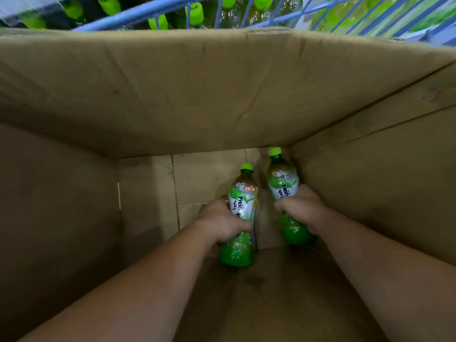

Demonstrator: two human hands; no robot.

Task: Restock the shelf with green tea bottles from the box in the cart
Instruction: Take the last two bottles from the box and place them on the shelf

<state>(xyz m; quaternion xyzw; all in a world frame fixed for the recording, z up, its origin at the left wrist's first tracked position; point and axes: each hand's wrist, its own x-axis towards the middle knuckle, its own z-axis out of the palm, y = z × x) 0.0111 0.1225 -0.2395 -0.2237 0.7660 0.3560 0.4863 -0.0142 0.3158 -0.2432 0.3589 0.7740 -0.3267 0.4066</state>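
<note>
Left hand (223,224): grips one bottle (240,218) deep inside the cardboard box (197,95).
Right hand (302,207): grips second bottle (283,183) beside the box's right wall.

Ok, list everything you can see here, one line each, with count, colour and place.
Green-capped plastic tea bottles with green and white labels: two, lying at the bottom of the box, left one, right one.
Brown cardboard box: one, open, deep, filling most of the view.
Blue wire cart frame: one, beyond the box's far edge.
Green-capped bottles behind the cart wire: several, blurred, top of view.
Left hand: bare, wrapped around the left bottle.
Right hand: bare, wrapped around the right bottle.
</note>
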